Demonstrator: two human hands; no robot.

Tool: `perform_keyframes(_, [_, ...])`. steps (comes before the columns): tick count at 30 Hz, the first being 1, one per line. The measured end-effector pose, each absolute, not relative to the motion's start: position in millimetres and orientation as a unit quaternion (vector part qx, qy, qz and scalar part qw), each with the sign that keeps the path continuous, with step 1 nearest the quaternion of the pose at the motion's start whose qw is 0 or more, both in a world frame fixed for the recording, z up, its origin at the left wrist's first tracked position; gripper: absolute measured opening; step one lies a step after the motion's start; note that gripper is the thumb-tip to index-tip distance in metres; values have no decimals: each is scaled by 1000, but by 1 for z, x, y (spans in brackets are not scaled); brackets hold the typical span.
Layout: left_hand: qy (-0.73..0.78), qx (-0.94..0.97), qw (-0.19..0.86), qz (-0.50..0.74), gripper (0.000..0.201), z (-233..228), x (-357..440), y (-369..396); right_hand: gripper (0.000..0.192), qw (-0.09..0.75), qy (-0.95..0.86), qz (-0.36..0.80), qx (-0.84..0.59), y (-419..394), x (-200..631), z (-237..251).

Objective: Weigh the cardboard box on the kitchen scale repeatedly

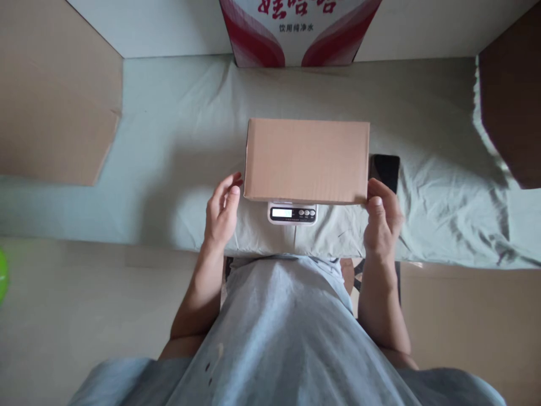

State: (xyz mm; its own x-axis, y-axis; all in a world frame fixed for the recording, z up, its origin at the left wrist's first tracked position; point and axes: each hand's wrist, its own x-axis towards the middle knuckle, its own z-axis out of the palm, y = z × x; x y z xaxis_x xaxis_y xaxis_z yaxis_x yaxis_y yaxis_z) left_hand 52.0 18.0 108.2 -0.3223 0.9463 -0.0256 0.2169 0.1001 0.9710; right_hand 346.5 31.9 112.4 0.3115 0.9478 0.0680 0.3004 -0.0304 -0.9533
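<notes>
A plain brown cardboard box sits on top of a small white digital scale, covering most of it. The scale's lit display and several round buttons show below the box's near edge; the reading is too blurred to make out. Beside the box's left end is my left hand, fingers loosely bent and apart, with a narrow gap to the cardboard. My right hand is at the box's near right corner, its thumb and bent fingers closed against the edge. A black phone lies just beyond that hand, partly hidden by it.
Pale green cloth with wrinkles covers the table. A red and white carton with printed characters stands at the back. Large cardboard pieces rise at the left and right. A green object shows at the far left.
</notes>
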Motion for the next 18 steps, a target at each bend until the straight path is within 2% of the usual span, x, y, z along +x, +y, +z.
perform_keyframes(9, [638, 447, 402, 482, 44, 105, 60, 19, 43, 464, -529, 331, -628, 37, 337, 116])
perform_keyframes(18, [577, 486, 365, 545, 46, 127, 61, 66, 37, 548, -540, 295, -567, 79, 334, 134])
